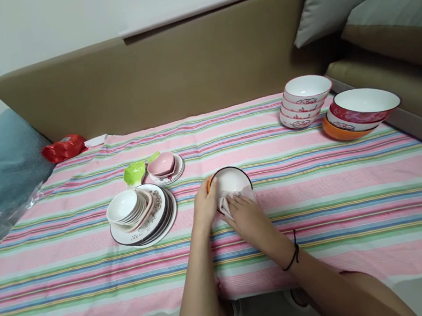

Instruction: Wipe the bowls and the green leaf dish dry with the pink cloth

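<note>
A bowl (230, 179), white inside with a dark rim and orange outside, sits on the striped cloth (325, 203) in the middle of the view. My left hand (204, 206) grips its left rim, fingers curled round the edge. My right hand (246, 216) presses a small pale pink cloth (231, 200) against the bowl's near rim and inside; its fingers are closed on the cloth. A black band circles my right wrist.
At left is a stack of plates (147, 224) with small white dishes on top; behind it are a pink dish (163, 165) and a green spoon-shaped dish (134, 172). Stacked bowls (305, 100) and larger bowls (361, 109) stand far right. A red packet (63, 148) lies far left.
</note>
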Motion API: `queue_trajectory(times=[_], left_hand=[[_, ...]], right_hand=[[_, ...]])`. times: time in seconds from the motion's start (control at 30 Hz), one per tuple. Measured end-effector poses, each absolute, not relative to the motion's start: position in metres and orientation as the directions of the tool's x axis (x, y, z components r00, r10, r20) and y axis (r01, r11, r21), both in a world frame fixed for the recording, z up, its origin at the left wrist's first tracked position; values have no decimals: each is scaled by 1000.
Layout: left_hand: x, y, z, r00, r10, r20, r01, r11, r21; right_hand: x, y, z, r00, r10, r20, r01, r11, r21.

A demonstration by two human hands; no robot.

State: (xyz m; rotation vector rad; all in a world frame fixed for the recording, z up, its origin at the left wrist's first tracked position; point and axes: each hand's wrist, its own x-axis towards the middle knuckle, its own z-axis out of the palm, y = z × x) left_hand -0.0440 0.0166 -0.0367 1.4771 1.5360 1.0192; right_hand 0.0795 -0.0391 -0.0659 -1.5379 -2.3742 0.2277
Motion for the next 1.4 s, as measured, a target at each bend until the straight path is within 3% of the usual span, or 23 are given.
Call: queue_trajectory(times=[0.17, 0.33, 0.53, 0.7, 0.87, 1.03, 1.2, 1.4], left_hand=[[-44, 18, -37, -30, 1000, 5, 386, 7, 922], [-44, 17, -35, -27, 1000, 13, 394, -2, 919], [-44, 18, -35, -22, 999, 31, 389, -20, 921], [-43, 18, -33, -36, 999, 23, 403, -6, 915], [-43, 17, -33, -3, 999, 38, 398, -34, 917], [-43, 17, -34, -15, 1000, 18, 381, -11, 925], [-43, 18, -33, -22, 1000, 16, 431, -5, 903], [-45, 17, -33, 21, 999, 25, 452, -31, 892]], right_hand=[[84, -32, -66, -493, 863, 111, 829, 505, -241], [102, -18, -55, -623, 773, 116, 713, 623, -323], [108, -8, -37, -528, 848, 33, 790, 506, -347], [101, -15, -29, -500, 860, 104, 715, 478, -510], [109, -20, -26, -564, 825, 44, 621, 459, -635], [97, -24, -38, -479, 874, 78, 700, 435, -566], [83, -31, -50, -437, 884, 165, 670, 442, -596], [94, -37, -58, -432, 879, 204, 775, 477, -414]])
